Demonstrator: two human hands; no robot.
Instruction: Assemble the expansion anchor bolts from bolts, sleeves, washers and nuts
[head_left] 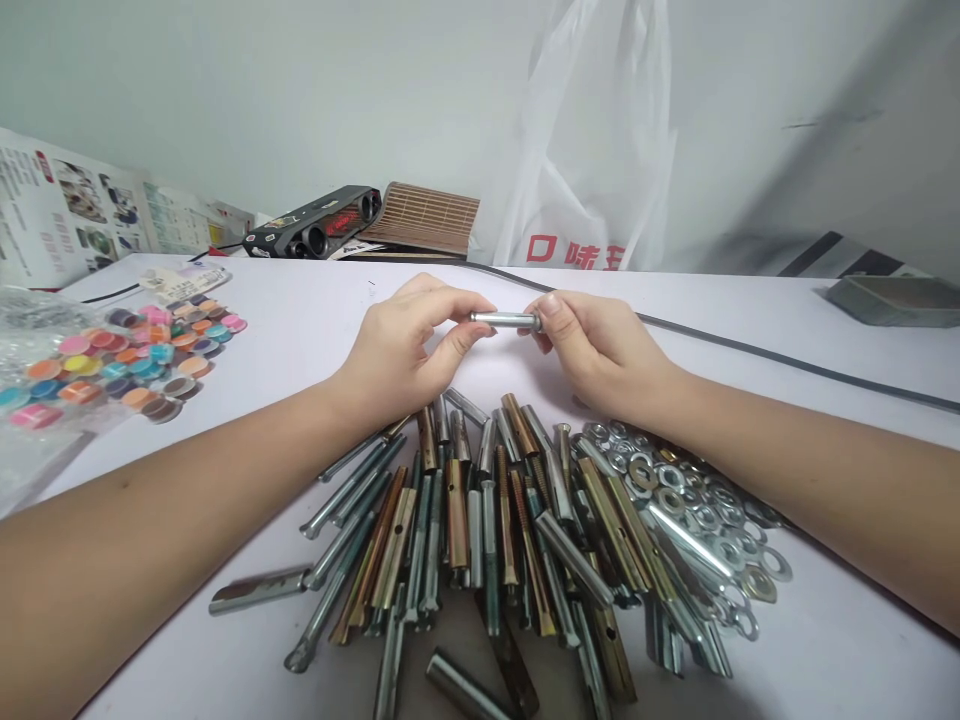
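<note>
A silver expansion bolt (pixel 506 320) is held level above the table between both hands. My left hand (pixel 416 340) pinches its left end between thumb and fingers. On its right end, where a small washer or nut shows at the tip, the thumb and fingers of my right hand (pixel 592 340) are closed. Below the hands lies a heap of loose bolts and sleeves (pixel 487 530), some silver, some brass-coloured. Washers and nuts (pixel 705 510) are spread under my right forearm.
At the left lies a clear bag of small coloured pots (pixel 142 350). A black box (pixel 315 225), a slatted mat (pixel 427 220) and a white plastic bag (pixel 585 150) are at the back. A dark cable (pixel 750 350) crosses the table near a grey block (pixel 896 300).
</note>
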